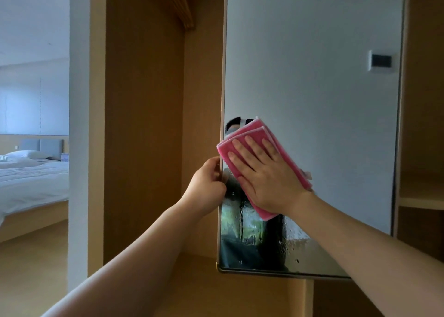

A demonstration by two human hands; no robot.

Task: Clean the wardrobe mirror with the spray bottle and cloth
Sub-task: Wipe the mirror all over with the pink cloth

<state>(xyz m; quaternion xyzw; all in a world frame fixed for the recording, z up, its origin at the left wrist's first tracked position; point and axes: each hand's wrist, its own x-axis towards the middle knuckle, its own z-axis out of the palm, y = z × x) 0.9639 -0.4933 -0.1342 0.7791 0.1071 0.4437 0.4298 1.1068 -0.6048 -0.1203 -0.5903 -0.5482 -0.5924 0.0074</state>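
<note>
The wardrobe mirror [312, 76] hangs on an open door and fills the upper right of the view. Its lower part is wet with droplets and streaks. A folded pink cloth [252, 130] lies flat against the glass near the mirror's left edge. My right hand [262, 172] presses on the cloth with fingers spread and flat. My left hand [207, 184] grips the mirror's left edge, thumb in front. No spray bottle is in view.
The open wooden wardrobe [144, 124] stands behind the mirror door, with a shelf [192, 268] below. More wooden shelves [422, 196] show at the right. Through the opening at the left lies a bed [31, 180] with white linen.
</note>
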